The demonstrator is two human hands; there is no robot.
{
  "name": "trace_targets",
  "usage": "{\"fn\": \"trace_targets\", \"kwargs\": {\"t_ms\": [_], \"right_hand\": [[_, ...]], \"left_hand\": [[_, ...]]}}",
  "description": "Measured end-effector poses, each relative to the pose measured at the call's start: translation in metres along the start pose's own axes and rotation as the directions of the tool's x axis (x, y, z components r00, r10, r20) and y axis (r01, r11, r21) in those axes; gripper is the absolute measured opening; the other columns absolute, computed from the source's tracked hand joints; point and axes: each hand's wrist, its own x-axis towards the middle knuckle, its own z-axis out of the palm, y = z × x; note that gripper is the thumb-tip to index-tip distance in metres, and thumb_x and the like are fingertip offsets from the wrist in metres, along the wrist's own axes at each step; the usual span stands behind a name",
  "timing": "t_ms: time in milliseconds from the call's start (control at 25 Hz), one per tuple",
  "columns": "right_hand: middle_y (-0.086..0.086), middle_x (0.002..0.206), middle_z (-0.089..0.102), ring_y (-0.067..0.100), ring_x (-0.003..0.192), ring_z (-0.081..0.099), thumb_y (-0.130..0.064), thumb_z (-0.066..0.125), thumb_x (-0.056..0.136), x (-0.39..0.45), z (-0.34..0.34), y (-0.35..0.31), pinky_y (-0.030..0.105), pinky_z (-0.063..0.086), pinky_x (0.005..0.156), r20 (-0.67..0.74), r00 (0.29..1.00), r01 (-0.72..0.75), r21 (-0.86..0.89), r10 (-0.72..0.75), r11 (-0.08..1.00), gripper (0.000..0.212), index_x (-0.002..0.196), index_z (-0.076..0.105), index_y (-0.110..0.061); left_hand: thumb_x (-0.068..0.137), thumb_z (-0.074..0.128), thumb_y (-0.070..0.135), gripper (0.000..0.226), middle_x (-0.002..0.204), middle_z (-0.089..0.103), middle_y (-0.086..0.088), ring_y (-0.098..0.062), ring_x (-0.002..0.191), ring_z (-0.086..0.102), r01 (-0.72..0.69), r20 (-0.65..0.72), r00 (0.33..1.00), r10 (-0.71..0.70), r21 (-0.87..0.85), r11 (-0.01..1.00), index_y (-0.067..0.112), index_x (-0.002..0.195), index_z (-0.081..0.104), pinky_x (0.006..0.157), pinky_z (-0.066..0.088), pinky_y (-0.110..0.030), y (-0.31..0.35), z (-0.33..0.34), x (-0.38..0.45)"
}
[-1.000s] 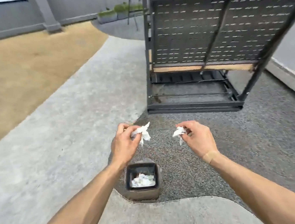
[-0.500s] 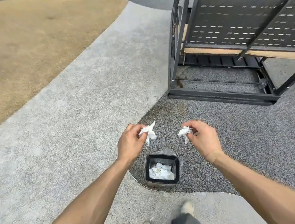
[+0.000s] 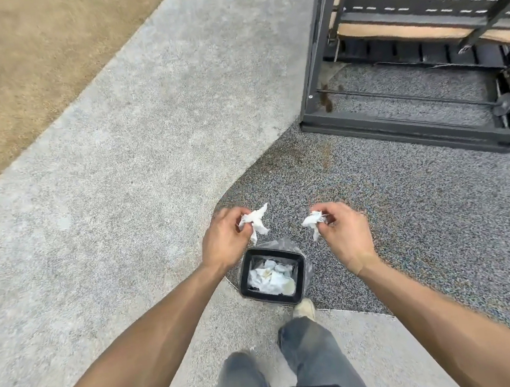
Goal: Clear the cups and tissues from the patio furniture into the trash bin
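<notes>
— What's biggest in view?
— A dark slatted metal furniture frame point(image 3: 421, 44), tipped up at the far right of the speckled grey pavement point(image 3: 409, 206).
— And the bin?
— The small black square trash bin point(image 3: 301, 271), holding white tissues, sits just ahead of the person's shoe.
— The hands?
— Above it: left hand point(image 3: 224, 242) pinches one crumpled white tissue point(image 3: 255, 222), right hand point(image 3: 345, 233) pinches another, smaller crumpled tissue point(image 3: 313, 220).

The left hand point(image 3: 224, 242) covers part of its tissue point(image 3: 255, 222); the right hand point(image 3: 343, 230) hides most of its scrap point(image 3: 312, 220). The bin point(image 3: 301, 268) shows white waste, too small to sort. The frame point(image 3: 350, 120) runs off the top and right edges.
</notes>
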Motion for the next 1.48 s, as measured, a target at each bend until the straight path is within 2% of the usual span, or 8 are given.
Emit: {"fn": "trace_targets", "kwargs": {"t_ms": [320,480,680,760,880,1120,1280,1480], "right_hand": [[0.004,0.117,0.066,0.002,0.066,0.06,-0.007,0.064,0.088,0.025,0.077,0.068,0.016,0.051,0.062,0.177,0.972,-0.145,-0.052,0.152,0.988,0.037,0.119,0.063,-0.027],[0.004,0.115,0.067,0.015,0.076,0.065,-0.008,0.064,0.086,0.037,0.153,0.105,0.031,0.055,0.08,0.194,0.941,-0.264,-0.092,0.278,0.96,0.033,0.112,0.065,-0.028],[0.005,0.098,0.069,0.007,0.057,0.058,-0.01,0.062,0.086,0.05,0.256,0.164,0.018,0.042,0.048,0.232,0.88,-0.397,-0.118,0.414,0.91,0.034,0.114,0.063,-0.03],[0.006,0.097,0.07,0.011,0.056,0.058,-0.008,0.062,0.085,0.052,0.291,0.187,0.021,0.046,0.05,0.257,0.856,-0.422,-0.155,0.449,0.893,0.037,0.115,0.063,-0.03],[0.005,0.096,0.071,0.01,0.056,0.051,-0.007,0.062,0.084,0.055,0.333,0.214,0.015,0.038,0.052,0.246,0.845,-0.435,-0.199,0.474,0.878,0.036,0.113,0.065,-0.029],[0.012,0.098,0.071,0.028,0.083,0.065,-0.004,0.057,0.085,0.076,0.387,0.242,0.026,0.048,0.068,0.286,0.844,-0.392,-0.249,0.454,0.886,0.038,0.117,0.064,-0.023],[0.011,0.109,0.068,0.031,0.096,0.064,-0.008,0.06,0.082,0.078,0.401,0.247,0.033,0.052,0.079,0.347,0.84,-0.349,-0.247,0.418,0.904,0.044,0.123,0.061,-0.025],[0.007,0.125,0.062,0.03,0.105,0.062,-0.019,0.064,0.082,0.07,0.383,0.237,0.036,0.053,0.085,0.424,0.814,-0.324,-0.237,0.398,0.916,0.054,0.134,0.05,-0.027]], "left_hand": [[0.094,0.056,0.029,0.028,0.103,0.051,0.005,-0.005,0.064,0.053,0.139,0.094,0.985,-0.144,0.056,0.989,0.024,0.122,0.057,0.051,0.038,-0.019,-0.052,0.079,0.021],[0.091,0.057,0.029,0.028,0.103,0.052,0.0,-0.014,0.072,0.054,0.198,0.168,0.962,-0.214,0.105,0.974,0.022,0.118,0.059,0.062,0.044,-0.028,-0.109,0.132,0.037],[0.091,0.059,0.033,0.03,0.104,0.059,0.002,-0.015,0.076,0.057,0.241,0.287,0.915,-0.283,0.174,0.955,0.024,0.119,0.058,0.062,0.048,-0.028,-0.182,0.219,0.055],[0.091,0.059,0.037,0.033,0.102,0.063,0.001,-0.018,0.078,0.059,0.284,0.302,0.893,-0.334,0.199,0.938,0.023,0.121,0.058,0.061,0.049,-0.029,-0.204,0.253,0.06],[0.091,0.058,0.039,0.033,0.09,0.065,0.001,-0.014,0.063,0.052,0.312,0.285,0.882,-0.375,0.242,0.919,0.023,0.119,0.06,0.044,0.033,-0.021,-0.227,0.295,0.067],[0.09,0.058,0.042,0.031,0.092,0.069,-0.004,-0.022,0.07,0.057,0.312,0.284,0.866,-0.412,0.338,0.888,0.022,0.113,0.063,0.046,0.032,-0.022,-0.255,0.347,0.079],[0.09,0.058,0.043,0.037,0.106,0.067,-0.005,-0.028,0.087,0.066,0.285,0.314,0.855,-0.413,0.381,0.88,0.022,0.12,0.061,0.059,0.047,-0.031,-0.258,0.356,0.079],[0.09,0.057,0.045,0.037,0.114,0.063,-0.002,-0.027,0.092,0.065,0.285,0.344,0.846,-0.408,0.355,0.89,0.023,0.119,0.061,0.058,0.044,-0.032,-0.243,0.341,0.075]]}}
